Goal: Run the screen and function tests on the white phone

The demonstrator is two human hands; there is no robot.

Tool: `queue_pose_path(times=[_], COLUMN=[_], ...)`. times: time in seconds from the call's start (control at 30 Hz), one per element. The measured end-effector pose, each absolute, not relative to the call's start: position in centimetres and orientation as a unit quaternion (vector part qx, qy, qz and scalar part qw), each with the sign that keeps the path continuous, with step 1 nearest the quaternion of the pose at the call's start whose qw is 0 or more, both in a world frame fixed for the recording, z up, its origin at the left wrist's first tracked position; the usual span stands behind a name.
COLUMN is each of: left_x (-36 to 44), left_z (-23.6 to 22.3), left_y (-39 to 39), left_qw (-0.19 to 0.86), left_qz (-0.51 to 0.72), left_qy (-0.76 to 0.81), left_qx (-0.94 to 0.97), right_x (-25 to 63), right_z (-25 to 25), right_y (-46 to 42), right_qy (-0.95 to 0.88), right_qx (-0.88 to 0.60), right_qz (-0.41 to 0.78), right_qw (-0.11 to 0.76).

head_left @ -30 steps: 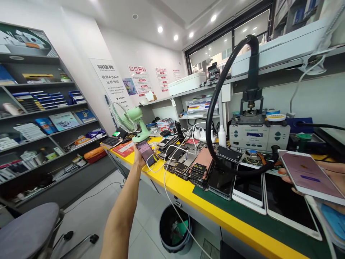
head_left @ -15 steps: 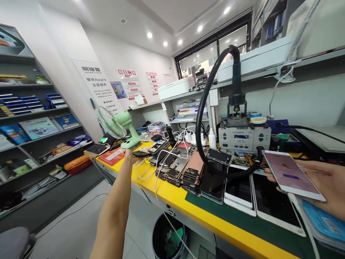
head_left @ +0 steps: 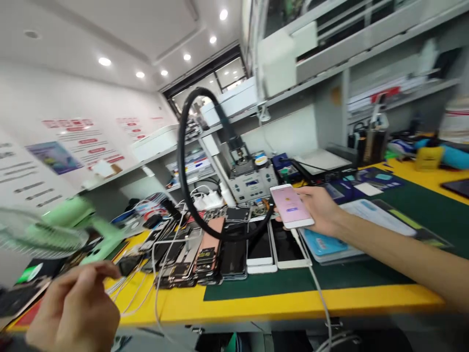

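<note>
A white phone [head_left: 292, 208] with a lit pinkish screen rests in my right hand [head_left: 322, 210], tilted toward me. My fingers and thumb support it from behind and along its sides. A white cable [head_left: 309, 264] runs from the phone's lower end down over the bench edge. My left hand [head_left: 78, 305] is in the lower left, slightly blurred. Its fingers are curled in, and no object shows in them. Near it are the green fan [head_left: 104, 234] and white wires [head_left: 137, 293] on the yellow bench.
Stacks of phone parts [head_left: 207, 254] and white-framed tablets [head_left: 289, 244] lie along the bench. A grey soldering station [head_left: 252, 183] stands behind them, its thick black hose [head_left: 183, 161] arching up in front. Blue packets [head_left: 326, 244] lie on the green mat [head_left: 351, 274].
My view has swung right. My left hand has drawn back from the fan's base toward me. My right hand still holds the phone with its cable.
</note>
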State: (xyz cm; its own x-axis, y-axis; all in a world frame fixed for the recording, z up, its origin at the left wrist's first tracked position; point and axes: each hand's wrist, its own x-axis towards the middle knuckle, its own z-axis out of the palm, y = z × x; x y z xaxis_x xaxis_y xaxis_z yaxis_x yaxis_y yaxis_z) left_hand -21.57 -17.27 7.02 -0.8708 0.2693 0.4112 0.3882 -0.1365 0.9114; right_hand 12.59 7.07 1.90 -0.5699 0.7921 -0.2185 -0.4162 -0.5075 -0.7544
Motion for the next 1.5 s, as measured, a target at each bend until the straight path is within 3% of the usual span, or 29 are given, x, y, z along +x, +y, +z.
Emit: queue_pose_path(times=[0.03, 0.07, 0.13, 0.2, 0.4, 0.5, 0.63, 0.9, 1.5], left_x=[-18.3, -15.2, -9.7, -5.8, -2.0, -1.0, -0.5, -2.2, -1.5], left_z=[7.1, 7.2, 7.1, 6.8, 4.9, 3.6, 2.5, 1.7, 0.2], left_y=[-17.3, -17.0, -15.1, -11.4, 0.7, 2.9, 3.9, 3.4, 4.0], left_qw=[0.059, 0.01, -0.223, -0.383, -0.677, -0.768, -0.8, -0.82, -0.824], left_qz=[-0.71, -0.676, -0.566, -0.542, -0.484, -0.463, -0.469, -0.477, -0.477], left_qy=[-0.613, -0.593, -0.609, -0.562, -0.446, -0.348, -0.291, -0.235, -0.194], left_qx=[-0.34, -0.437, -0.509, -0.494, -0.329, -0.275, -0.235, -0.213, -0.238], right_x=[12.6, 12.6, 12.6, 12.7, 12.8, 12.5, 12.7, 13.5, 13.1], right_z=[1.8, 1.8, 1.7, 1.6, 1.1, 0.4, -0.4, 0.0, 0.0], right_y=[7.3, 7.4, 7.7, 8.0, 8.6, 9.2, 10.4, 10.2, 9.0], right_qy=[-0.328, -0.326, -0.326, -0.336, -0.372, -0.392, -0.429, -0.534, -0.551], right_qx=[-0.274, -0.263, -0.24, -0.218, -0.234, -0.269, -0.31, -0.315, -0.341], right_qz=[0.823, 0.821, 0.82, 0.818, 0.799, 0.777, 0.72, 0.691, 0.651], right_qw=[0.375, 0.388, 0.404, 0.412, 0.41, 0.413, 0.448, 0.371, 0.397])
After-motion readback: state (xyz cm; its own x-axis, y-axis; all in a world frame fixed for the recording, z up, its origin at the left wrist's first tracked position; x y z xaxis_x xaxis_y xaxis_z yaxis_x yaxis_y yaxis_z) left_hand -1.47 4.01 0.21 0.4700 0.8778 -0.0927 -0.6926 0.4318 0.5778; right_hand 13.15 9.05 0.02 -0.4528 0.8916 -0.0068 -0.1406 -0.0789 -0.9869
